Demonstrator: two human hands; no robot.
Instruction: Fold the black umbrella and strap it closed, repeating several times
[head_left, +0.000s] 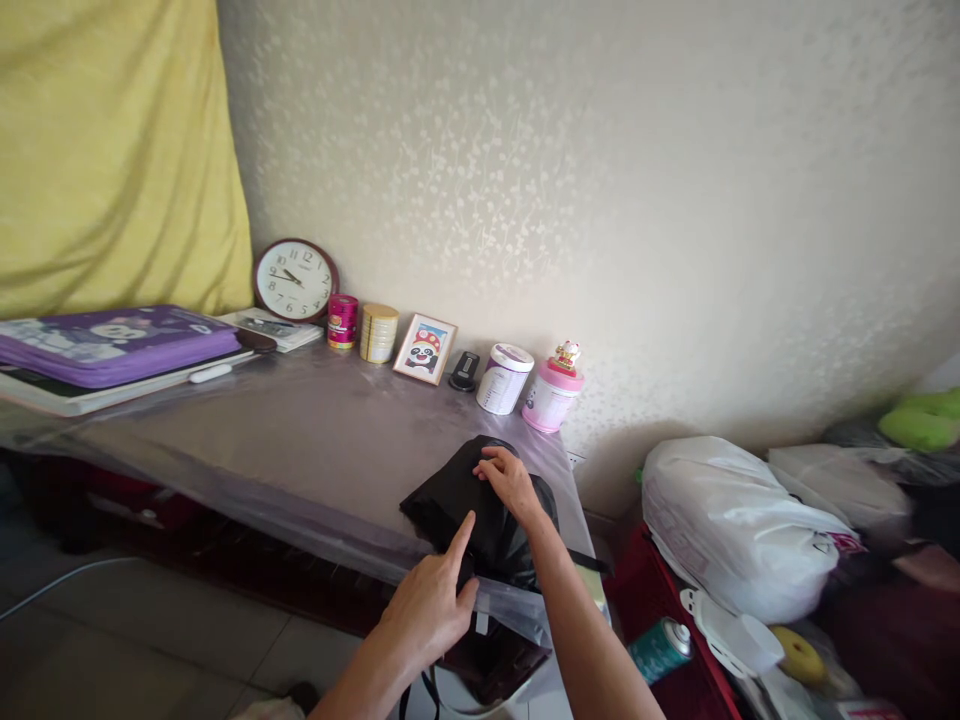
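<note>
A soft black bag (442,500) lies at the near right end of the table, partly covered by my hands. My right hand (514,485) is on its upper part, fingers bent and closed on the dark material. At the bag's near edge is my left hand (431,600), with the index finger stretched along it. Black material shows between that finger and the thumb, and the remaining fingers are curled out of sight. A black strap (589,562) sticks out to the right of the bag. Thin dark straps hang below the table edge.
Along the wall stand a clock (296,280), several cans, a picture frame (425,349), a white tub (505,380) and a pink tub (551,398) bearing a figurine. A purple case (120,345) lies left. Right, a white plastic bag (735,525) and spray can (660,650) fill a red crate.
</note>
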